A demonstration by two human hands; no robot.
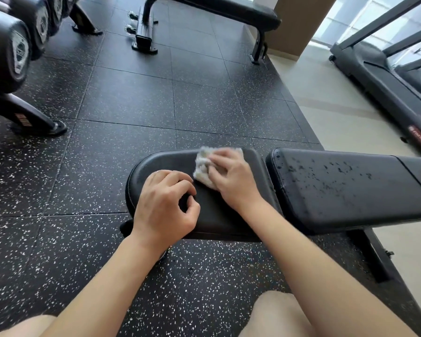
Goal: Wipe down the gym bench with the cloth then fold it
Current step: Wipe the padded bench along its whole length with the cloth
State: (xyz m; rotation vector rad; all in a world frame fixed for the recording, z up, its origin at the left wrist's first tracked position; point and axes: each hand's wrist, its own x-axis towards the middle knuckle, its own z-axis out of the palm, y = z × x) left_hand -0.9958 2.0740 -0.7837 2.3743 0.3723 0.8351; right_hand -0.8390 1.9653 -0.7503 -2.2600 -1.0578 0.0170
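A black gym bench stands in front of me, with a rounded seat pad (170,161) at the left and a longer back pad (350,188) at the right, which is speckled with droplets or flecks. A crumpled white cloth (203,164) lies on the far part of the seat pad. My right hand (231,178) lies on top of the cloth with fingers bent over it, pressing it to the pad. My left hand (165,203) hovers over or rests on the near left of the seat pad, fingers loosely curled and holding nothing.
A second black bench (229,13) stands at the back. Dumbbells on a rack (12,52) fill the left edge. A treadmill (384,76) stands at the right on pale flooring. Speckled black rubber tiles (131,105) cover the floor between. My knees show at the bottom.
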